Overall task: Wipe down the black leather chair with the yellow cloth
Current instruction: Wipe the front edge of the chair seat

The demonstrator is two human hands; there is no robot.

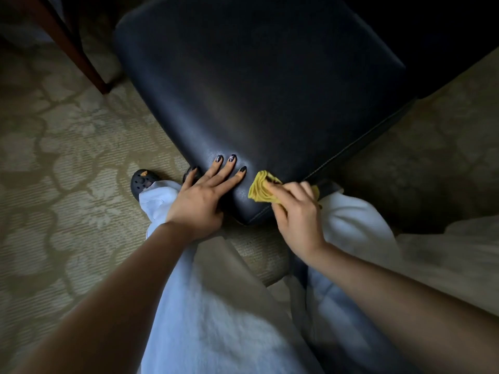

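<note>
The yellow cloth [260, 188] sits bunched in the lower middle of the frame, pressed against the near edge of the black leather chair [256, 90], just beside the seat's rounded front corner. The person's right hand [297, 211] grips it, fingers curled over the wad so that only a crumpled fold shows to the left of the knuckles and a small tip to the right.

Just left of the cloth and apart from it, the left hand [199, 201] lies flat on the same corner of the seat. Its fingers [228, 171] are straight and spread across the leather, the nails painted dark, and it holds nothing. The thumb reaches over the seat's left side.

The seat fills the upper middle of the frame, set at a slant, with a pale stitched seam along its lower right edge. Its surface has a dull sheen.

Below the hands, the person's white trousers [216, 306] run down to the bottom edge, both bare forearms crossing over them. A dark clog [141, 180] pokes out of the trouser leg at left centre. All around lies a beige patterned carpet [54, 157], and a dark wooden leg [73, 47] slants through the upper left.
</note>
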